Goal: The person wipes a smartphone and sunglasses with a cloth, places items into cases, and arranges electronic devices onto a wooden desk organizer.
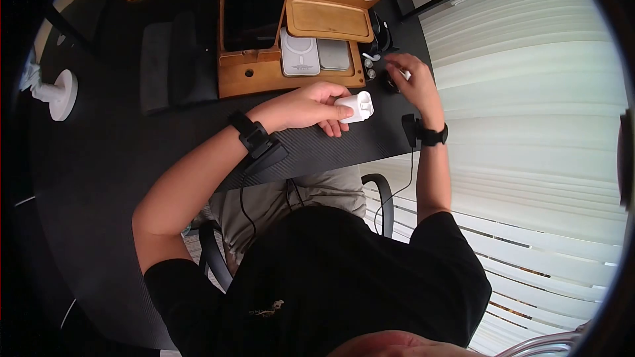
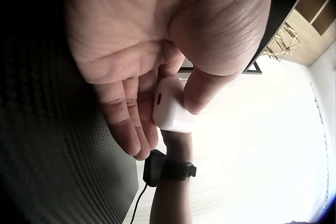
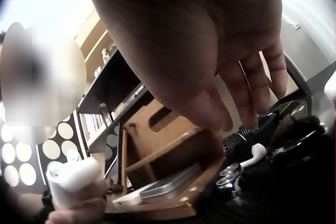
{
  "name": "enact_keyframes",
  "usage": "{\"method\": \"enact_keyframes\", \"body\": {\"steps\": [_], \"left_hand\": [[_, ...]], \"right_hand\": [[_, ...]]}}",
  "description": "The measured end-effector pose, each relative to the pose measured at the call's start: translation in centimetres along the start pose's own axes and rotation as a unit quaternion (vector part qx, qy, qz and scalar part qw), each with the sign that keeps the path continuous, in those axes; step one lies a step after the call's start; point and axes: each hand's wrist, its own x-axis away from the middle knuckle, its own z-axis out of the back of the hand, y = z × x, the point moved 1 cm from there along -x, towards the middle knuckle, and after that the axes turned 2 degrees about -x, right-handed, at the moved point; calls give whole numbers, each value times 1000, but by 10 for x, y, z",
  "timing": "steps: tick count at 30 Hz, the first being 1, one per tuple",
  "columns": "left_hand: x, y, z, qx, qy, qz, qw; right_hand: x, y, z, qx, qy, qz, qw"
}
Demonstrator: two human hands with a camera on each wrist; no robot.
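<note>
In the head view my left hand (image 1: pixel 311 107) grips a white earbud case (image 1: pixel 354 107) above the desk, its lid raised. The left wrist view shows the thumb on one side of the case (image 2: pixel 172 106), with fingers on the other side. My right hand (image 1: pixel 415 82) is over the desk's right part, fingers extended downward in the right wrist view. A white earbud (image 3: pixel 254 154) lies below those fingers, apart from them, beside small silver items (image 3: pixel 229 176). A small white object (image 1: pixel 405 75) shows by the right hand; whether it is held is unclear.
A wooden organizer (image 1: pixel 231 82) stands behind the left hand, with a white magnetic pack (image 1: pixel 299 59) and a grey flat item (image 1: pixel 333 55). Dark items (image 1: pixel 381 33) lie at its right. A white stand (image 1: pixel 63 95) is far left; a curtain (image 1: pixel 516 112) hangs right.
</note>
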Motion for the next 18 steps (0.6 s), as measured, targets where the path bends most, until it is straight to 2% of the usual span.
{"method": "enact_keyframes", "body": {"steps": [1,4,16,18], "left_hand": [[0,0,0,1,0,1,1000],[0,0,0,-2,2,1,1000],[1,1,0,0,3,4,1000],[0,0,-1,2,3,6,1000]], "right_hand": [[-3,2,-2,43,-25,29,998],[-10,5,-12,107,-36,46,993],[-6,9,-16,132,-66,23,989],[-5,6,-13,123,-48,37,990]]}}
